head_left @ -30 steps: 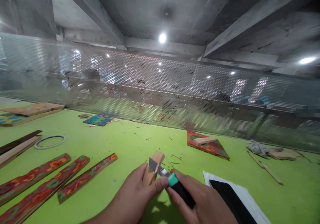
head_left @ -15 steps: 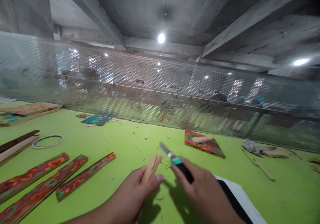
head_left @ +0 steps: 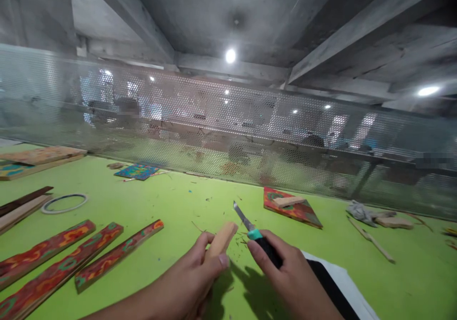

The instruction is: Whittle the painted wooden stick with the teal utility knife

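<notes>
In my left hand [head_left: 194, 275] is a pale wooden stick [head_left: 223, 240], its free end pointing up and away from me. My right hand [head_left: 285, 267] is wrapped around the black and teal handle of a utility knife [head_left: 254, 235], whose blade points up and to the left. The blade stands apart from the wood, a little beyond and to the right of its end. Thin wood shavings [head_left: 240, 240] lie on the green table [head_left: 185, 201] around the stick's end. Fingers under the stick are partly hidden.
Several painted wooden strips [head_left: 119, 255] lie at left, near a tape roll [head_left: 64, 203]. A red painted triangular board [head_left: 291, 213] with a wood piece on it sits beyond my right hand. Further right are a crumpled cloth [head_left: 360, 212] and a thin stick [head_left: 378, 246]. A perforated metal screen [head_left: 221, 134] borders the back.
The wooden stick has turned in my left hand, showing a different face. The knife has shifted slightly right and down. Fresh curled shavings now show beside the stick's end.
</notes>
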### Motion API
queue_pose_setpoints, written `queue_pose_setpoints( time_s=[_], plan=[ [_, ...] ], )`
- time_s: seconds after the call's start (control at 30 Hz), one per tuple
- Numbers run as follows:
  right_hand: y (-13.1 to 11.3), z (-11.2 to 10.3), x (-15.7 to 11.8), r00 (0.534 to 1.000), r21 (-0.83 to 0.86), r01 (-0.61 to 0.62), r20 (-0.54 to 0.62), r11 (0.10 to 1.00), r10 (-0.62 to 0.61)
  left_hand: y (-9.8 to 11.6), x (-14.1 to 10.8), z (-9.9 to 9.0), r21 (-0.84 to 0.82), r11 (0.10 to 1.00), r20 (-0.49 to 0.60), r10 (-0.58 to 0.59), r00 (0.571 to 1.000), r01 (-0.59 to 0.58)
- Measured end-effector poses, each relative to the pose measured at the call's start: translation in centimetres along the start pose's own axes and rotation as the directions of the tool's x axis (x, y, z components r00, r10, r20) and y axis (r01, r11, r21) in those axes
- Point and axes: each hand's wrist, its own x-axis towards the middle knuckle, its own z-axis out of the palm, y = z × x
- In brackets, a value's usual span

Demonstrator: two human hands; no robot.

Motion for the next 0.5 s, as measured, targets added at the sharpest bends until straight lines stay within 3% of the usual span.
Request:
queue_pose_setpoints(
  time_s=[0.07, 0.17, 0.3, 0.43, 0.5],
  plan=[
    [0.1, 0.1, 0.1, 0.999, 0.067, -0.045, -0.007, 0.997, 0.045, -0.4, 0.1, -0.2, -0.062, 0.998, 0.089, 0.015, 0.996, -0.010],
    [0.0, 0.3, 0.0, 0.997, 0.175, -0.071, 0.020, 0.982, 0.069, -0.6, 0.1, -0.8, 0.086, 0.996, 0.166, 0.011, 0.986, -0.025],
    [-0.4, 0.3, -0.1, 0.995, 0.357, -0.098, 0.062, 0.929, 0.081, -0.2, 0.0, -1.2, 0.209, 0.977, 0.170, 0.016, 0.985, -0.052],
    [-0.9, -0.2, 0.2, 0.981, 0.420, -0.161, 0.164, 0.893, 0.100, 0.8, -0.5, -0.9, 0.357, 0.930, 0.178, 0.027, 0.984, -0.090],
    [-1.0, -0.5, 0.5, 0.973, 0.427, -0.208, 0.185, 0.880, 0.140, 1.5, -0.8, -0.9, 0.484, 0.854, 0.127, 0.148, 0.981, -0.192]
  ],
)
